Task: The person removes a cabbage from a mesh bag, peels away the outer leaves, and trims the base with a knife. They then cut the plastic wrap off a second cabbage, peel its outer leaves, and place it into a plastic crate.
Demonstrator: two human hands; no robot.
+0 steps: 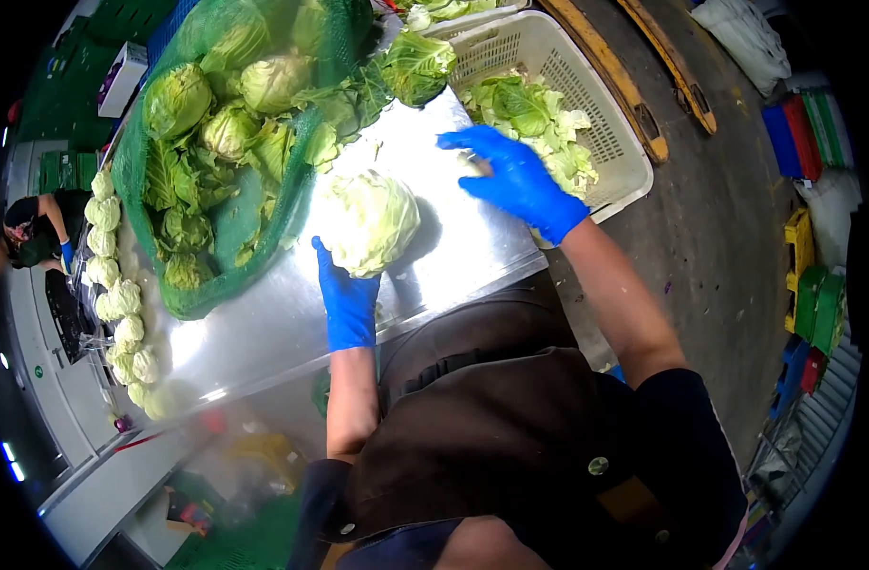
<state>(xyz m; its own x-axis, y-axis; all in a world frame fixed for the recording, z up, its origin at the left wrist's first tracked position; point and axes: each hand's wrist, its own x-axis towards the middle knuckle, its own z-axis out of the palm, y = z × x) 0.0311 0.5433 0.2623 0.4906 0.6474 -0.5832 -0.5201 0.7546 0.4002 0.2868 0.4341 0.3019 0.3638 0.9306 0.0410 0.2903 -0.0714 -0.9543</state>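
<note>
A pale green cabbage (370, 220) is held above the metal table (254, 332) by my left hand (347, 299), which wears a blue glove and grips it from the near side. My right hand (510, 180), also blue-gloved, is raised to the right of the cabbage, apart from it, with its fingers spread and curved. A small pale thing beneath the right fingers is too unclear to name. Behind and left of the cabbage lies a green mesh bag (264, 204) with several leafy cabbages inside. Loose dark green leaves (417, 68) lie at the table's far edge.
A cream crate (624, 180) with cut leaves stands beyond my right hand. Trimmed cabbages (102, 242) line the table's left side. At the far left is another person (50, 223) with a blue glove. Yellow forks (610, 76) and stacked crates (814, 304) are at the right.
</note>
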